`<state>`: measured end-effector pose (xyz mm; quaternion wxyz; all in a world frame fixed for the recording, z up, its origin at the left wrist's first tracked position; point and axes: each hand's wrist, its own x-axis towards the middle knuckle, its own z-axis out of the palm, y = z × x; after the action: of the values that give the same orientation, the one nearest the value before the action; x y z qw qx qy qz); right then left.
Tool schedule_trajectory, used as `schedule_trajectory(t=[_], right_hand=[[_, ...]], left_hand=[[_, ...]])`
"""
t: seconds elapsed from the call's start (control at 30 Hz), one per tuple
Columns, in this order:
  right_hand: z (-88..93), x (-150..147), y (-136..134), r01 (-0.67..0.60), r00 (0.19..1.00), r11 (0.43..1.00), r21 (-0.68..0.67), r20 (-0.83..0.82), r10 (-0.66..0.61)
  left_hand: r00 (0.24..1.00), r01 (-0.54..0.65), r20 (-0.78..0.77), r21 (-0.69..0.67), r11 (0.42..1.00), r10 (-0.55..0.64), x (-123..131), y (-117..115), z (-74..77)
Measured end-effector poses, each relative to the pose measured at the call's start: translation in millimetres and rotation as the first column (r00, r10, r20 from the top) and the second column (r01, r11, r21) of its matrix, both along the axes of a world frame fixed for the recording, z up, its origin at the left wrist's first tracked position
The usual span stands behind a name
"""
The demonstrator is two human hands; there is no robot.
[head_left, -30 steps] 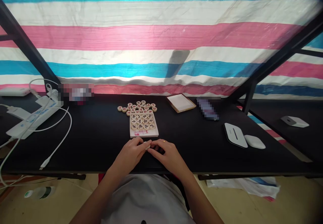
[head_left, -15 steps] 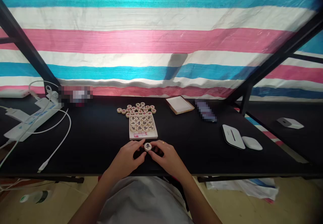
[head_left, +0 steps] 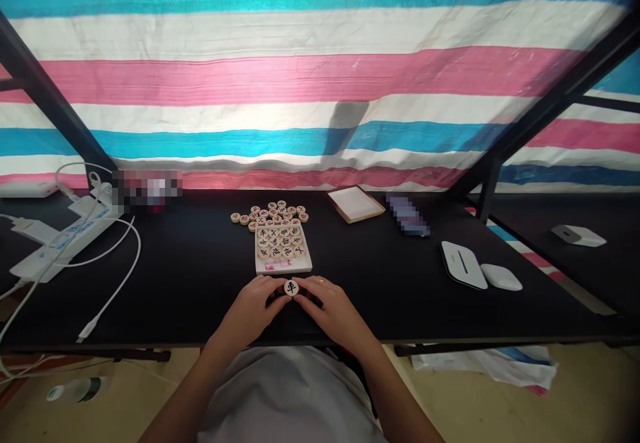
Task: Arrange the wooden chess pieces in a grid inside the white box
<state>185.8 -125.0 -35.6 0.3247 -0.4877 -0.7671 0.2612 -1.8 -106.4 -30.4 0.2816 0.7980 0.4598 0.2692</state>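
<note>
Change over the last second: the round game piece (head_left: 291, 288), mostly covered by fingers at first, now shows its black character to the camera. The left hand (head_left: 256, 304) had its forefinger lifted half a second ago; now thumb and forefinger pinch the piece's left edge. The right hand (head_left: 326, 303) grips the opposite edge likewise. Piece sits just on the near side of the white tray (head_left: 307, 265); can't tell if it touches the worktop (head_left: 195, 283). Meaning, my read: mark is legible, piece not yet in tray. Tray pieces (head_left: 286, 242) and loose pieces (head_left: 273, 214) behind look unchanged.
</note>
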Motion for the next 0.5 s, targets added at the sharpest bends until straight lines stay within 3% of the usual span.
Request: schedule_trajectory(t=[0.5], right_hand=[[-0.9, -0.6, 2.2, 0.067, 0.995, 0.993, -0.093, -0.073, -0.074]], left_hand=[[1.0, 0.008, 0.024, -0.001, 1.0, -0.008, 0.4, -0.9, -0.7]])
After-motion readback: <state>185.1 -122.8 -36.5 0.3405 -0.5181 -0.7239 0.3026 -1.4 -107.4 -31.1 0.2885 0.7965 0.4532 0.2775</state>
